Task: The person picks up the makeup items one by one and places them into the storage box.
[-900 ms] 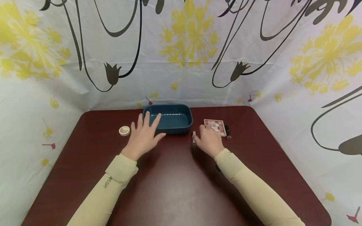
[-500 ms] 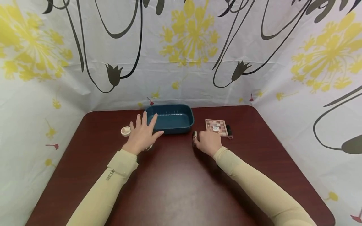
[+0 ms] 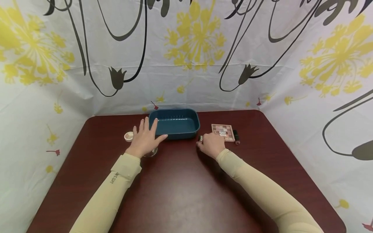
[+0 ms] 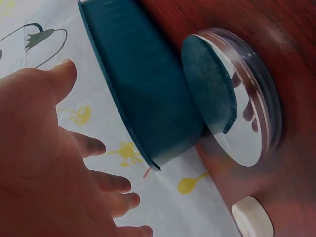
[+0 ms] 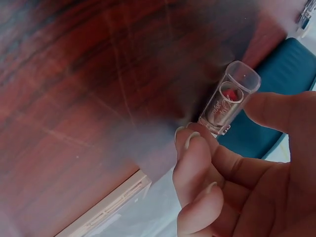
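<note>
My left hand hovers with spread fingers near the left end of a blue-green plastic basin. Below it, a round mirror with a clear rim stands tilted against the basin's side; the head view shows only its edge. A small round white pot lies left of that hand. My right hand pinches a small lipstick tube with a clear cap and silvery lettering, between thumb and curled fingers. In the head view the hand hides most of the tube.
Right of the basin lies a square makeup palette, with a dark tube along its right side. A dark red wooden table bears everything. Behind it hangs a white cloth with flower prints.
My right hand has shifted slightly left over the lipstick tube, covering more of it. The left hand has drawn a little left and nearer, uncovering the mirror's edge.
</note>
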`<action>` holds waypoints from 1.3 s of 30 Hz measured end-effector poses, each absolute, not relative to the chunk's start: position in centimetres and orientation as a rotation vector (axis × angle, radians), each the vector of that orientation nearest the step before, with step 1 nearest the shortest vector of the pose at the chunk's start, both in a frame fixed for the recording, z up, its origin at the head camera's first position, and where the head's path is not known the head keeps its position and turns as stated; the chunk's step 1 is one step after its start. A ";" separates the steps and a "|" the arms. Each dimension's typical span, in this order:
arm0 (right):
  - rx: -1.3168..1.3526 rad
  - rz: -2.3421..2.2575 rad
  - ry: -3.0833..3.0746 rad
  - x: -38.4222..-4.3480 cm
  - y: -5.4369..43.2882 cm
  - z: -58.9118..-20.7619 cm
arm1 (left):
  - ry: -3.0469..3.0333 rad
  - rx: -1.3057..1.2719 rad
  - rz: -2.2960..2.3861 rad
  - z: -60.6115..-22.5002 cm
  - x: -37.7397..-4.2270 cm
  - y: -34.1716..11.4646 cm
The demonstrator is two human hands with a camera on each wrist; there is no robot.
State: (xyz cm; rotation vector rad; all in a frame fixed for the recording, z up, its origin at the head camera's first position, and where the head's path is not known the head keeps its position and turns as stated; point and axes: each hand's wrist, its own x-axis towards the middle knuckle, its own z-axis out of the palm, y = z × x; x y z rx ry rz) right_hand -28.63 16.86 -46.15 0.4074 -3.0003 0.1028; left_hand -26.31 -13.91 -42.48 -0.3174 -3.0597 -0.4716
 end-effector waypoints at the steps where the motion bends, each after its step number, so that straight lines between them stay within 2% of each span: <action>1: 0.403 0.097 -3.003 -28.7 16.8 -46.3 | -3.060 -0.315 -0.469 -42.6 -26.4 -14.0; 20: 0.409 0.084 -3.021 -28.6 16.8 -46.2 | -3.064 -0.293 -0.577 -43.7 -27.1 -14.6; 28: 0.423 0.123 -3.071 -27.7 16.9 -45.1 | -3.080 -0.298 -0.569 -44.3 -27.2 -14.7; 39: 0.578 0.123 -3.003 -26.0 16.2 -42.9 | -3.088 -0.281 -0.579 -44.7 -27.1 -14.6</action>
